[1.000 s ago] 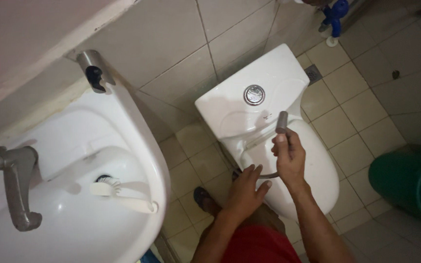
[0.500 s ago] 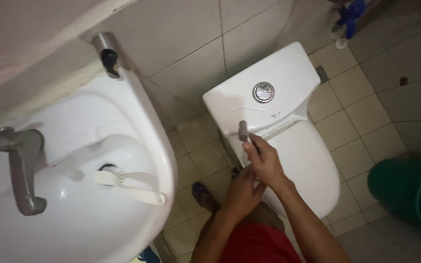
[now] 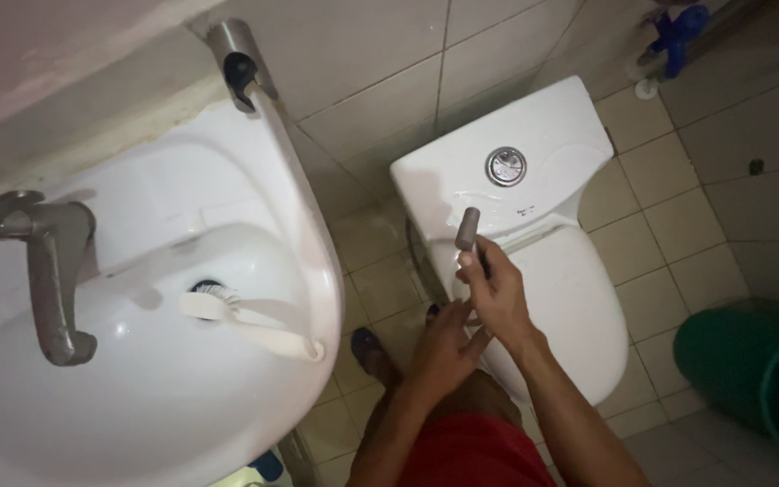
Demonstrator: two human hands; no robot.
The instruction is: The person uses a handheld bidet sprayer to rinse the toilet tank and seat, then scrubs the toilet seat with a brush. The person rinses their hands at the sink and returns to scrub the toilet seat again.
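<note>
Tiled bathroom, white toilet (image 3: 534,271) below: the right hand (image 3: 498,293) is clamped around a grey spray nozzle (image 3: 469,229). Its body looks rigid, light and possibly wet, best held mid-barrel; the left hand (image 3: 444,347) hangs open, fingers apart.

Grey spray nozzle (image 3: 470,228) being held over a closed white toilet (image 3: 570,298).
The nozzle, a short grey cylinder, is pointing up and slightly tilted, its lower end lying inside the right hand (image 3: 498,293), which is closing around it just in front of the tank. A thin hose (image 3: 458,322) is curving down from it and passing under the spread fingers of the left hand (image 3: 444,350), which is touching it beside the toilet's left edge.
</note>
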